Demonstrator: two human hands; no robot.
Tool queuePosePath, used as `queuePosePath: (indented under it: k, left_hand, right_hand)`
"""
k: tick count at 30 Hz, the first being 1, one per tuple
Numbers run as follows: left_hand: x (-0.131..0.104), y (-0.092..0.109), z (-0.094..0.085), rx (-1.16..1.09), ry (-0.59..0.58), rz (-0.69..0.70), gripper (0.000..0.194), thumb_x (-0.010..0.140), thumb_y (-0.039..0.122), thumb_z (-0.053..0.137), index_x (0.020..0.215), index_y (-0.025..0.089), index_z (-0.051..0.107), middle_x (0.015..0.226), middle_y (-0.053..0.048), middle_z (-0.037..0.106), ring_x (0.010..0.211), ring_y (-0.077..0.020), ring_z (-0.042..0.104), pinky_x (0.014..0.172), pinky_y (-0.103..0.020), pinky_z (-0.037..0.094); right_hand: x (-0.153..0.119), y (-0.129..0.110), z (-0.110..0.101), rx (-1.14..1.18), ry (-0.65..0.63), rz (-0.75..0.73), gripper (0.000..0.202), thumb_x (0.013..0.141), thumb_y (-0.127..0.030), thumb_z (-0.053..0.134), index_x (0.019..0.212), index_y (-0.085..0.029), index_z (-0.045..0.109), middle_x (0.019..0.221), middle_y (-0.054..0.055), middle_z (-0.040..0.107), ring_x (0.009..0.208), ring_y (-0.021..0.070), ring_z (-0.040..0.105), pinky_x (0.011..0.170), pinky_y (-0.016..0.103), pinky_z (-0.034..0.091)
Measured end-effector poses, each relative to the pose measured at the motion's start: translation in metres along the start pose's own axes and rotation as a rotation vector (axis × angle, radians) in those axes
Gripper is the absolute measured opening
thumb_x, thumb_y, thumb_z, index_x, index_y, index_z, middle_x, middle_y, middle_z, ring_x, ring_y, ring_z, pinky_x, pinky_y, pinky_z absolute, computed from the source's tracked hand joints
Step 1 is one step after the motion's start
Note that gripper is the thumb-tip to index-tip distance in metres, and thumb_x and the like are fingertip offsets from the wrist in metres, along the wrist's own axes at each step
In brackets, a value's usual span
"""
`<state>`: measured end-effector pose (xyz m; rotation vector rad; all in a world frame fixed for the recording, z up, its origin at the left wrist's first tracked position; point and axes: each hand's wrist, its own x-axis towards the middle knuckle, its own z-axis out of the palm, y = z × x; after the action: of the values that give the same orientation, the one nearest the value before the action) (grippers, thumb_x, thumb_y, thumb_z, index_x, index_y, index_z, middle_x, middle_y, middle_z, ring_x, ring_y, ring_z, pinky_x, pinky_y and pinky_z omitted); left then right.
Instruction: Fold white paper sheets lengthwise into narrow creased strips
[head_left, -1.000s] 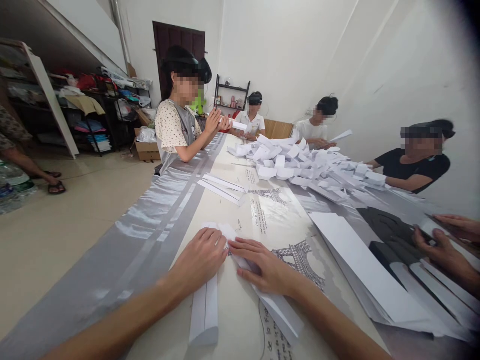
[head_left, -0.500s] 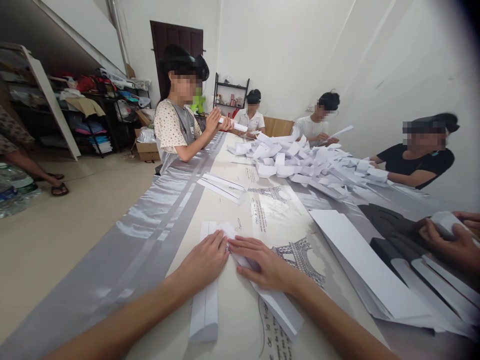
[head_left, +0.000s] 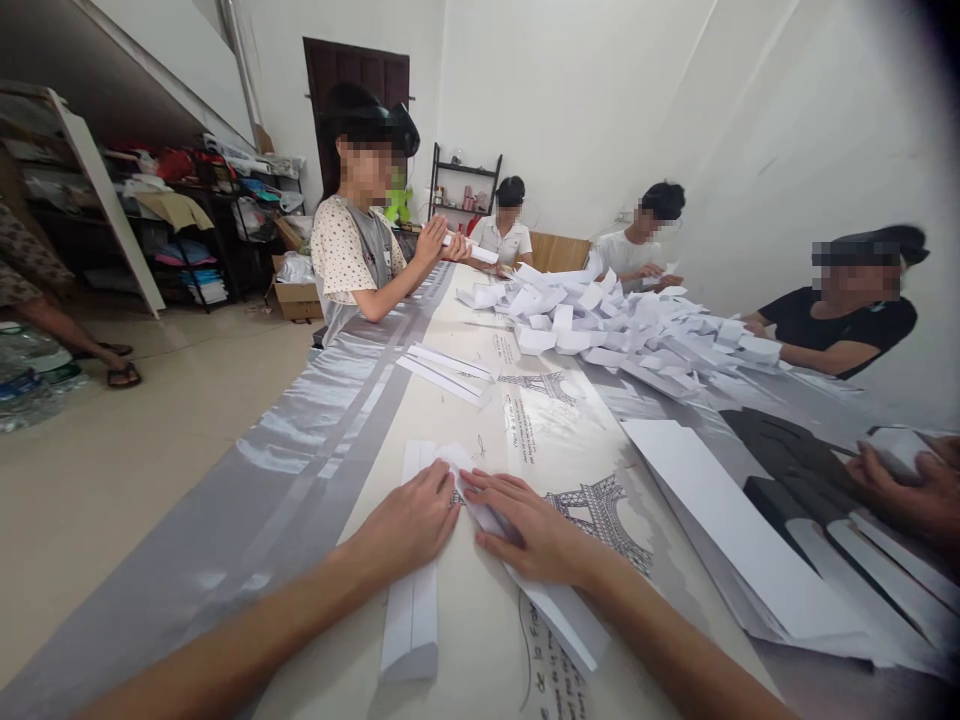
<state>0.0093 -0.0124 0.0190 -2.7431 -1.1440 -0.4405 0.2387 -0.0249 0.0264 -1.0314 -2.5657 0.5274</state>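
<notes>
My left hand [head_left: 416, 512] has its fingers pressed together at the upper end of a folded white paper strip [head_left: 561, 622]. Its palm rests over another folded paper strip [head_left: 409, 625], which lies lengthwise on the table. My right hand [head_left: 521, 520] is laid over the slanting strip, thumb on the near side and fingers curved across it, gripping it. The fingertips of both hands nearly meet at that strip's top end. Part of each strip is hidden under my hands.
Farther up the table lie loose paper strips [head_left: 446, 372]. A large heap of folded papers [head_left: 600, 315] covers the far right. A stack of flat white sheets [head_left: 720, 520] lies right of my arm. Co-workers sit around; another person's hands [head_left: 911, 475] hold paper at the right edge.
My hands stay almost in place on the strip. At the right edge, the co-worker's hands have shifted slightly. A far co-worker's paper has been lowered.
</notes>
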Motion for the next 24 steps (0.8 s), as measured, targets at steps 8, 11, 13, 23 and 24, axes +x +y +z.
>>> queuePosePath:
  k: [8,11,13,23,24]
  left_hand:
    - [0.0006,0.0005,0.0037,0.173,0.063,0.115,0.026,0.102,0.017,0.038,0.109,0.007,0.061,0.105,-0.016,0.063,0.104,-0.0282,0.061,0.086,-0.041,0.052]
    - [0.0013,0.0003,0.0028,0.145,0.048,0.090,0.023,0.101,0.017,0.039,0.107,0.008,0.060,0.103,-0.015,0.063,0.099,-0.0273,0.061,0.082,-0.040,0.053]
    - [0.0013,-0.0003,0.0023,0.090,0.048,0.067,0.021,0.101,0.018,0.041,0.105,0.010,0.059,0.101,-0.013,0.062,0.094,-0.0256,0.062,0.078,-0.038,0.054]
    - [-0.0017,0.0065,0.0054,0.190,0.127,0.016,0.027,0.100,0.017,0.041,0.114,0.006,0.061,0.107,-0.020,0.066,0.106,-0.0317,0.061,0.088,-0.045,0.049]
    - [-0.0023,0.0078,0.0055,0.224,0.131,0.013,0.029,0.101,0.018,0.040,0.116,0.005,0.061,0.108,-0.022,0.067,0.108,-0.0336,0.060,0.090,-0.047,0.048]
  right_hand:
    - [0.0016,0.0030,0.0003,0.036,0.012,-0.026,0.050,0.097,-0.035,0.056,0.145,-0.022,0.049,0.157,0.007,0.042,0.147,0.0255,0.036,0.122,0.048,0.029]
    - [0.0020,0.0043,0.0012,0.042,0.009,-0.009,0.051,0.096,-0.037,0.058,0.144,-0.021,0.050,0.156,0.006,0.044,0.147,0.0249,0.036,0.123,0.047,0.028]
    - [0.0021,0.0043,0.0010,0.048,0.004,-0.005,0.052,0.096,-0.037,0.058,0.145,-0.021,0.049,0.156,0.006,0.045,0.147,0.0247,0.037,0.123,0.047,0.027]
    - [0.0012,-0.0031,-0.0037,0.052,-0.005,-0.003,0.046,0.097,-0.036,0.056,0.141,-0.023,0.052,0.155,0.008,0.046,0.146,0.0254,0.038,0.122,0.049,0.028]
    - [0.0014,-0.0038,-0.0040,0.051,-0.003,-0.009,0.044,0.097,-0.035,0.056,0.140,-0.023,0.053,0.154,0.008,0.047,0.146,0.0255,0.038,0.122,0.049,0.029]
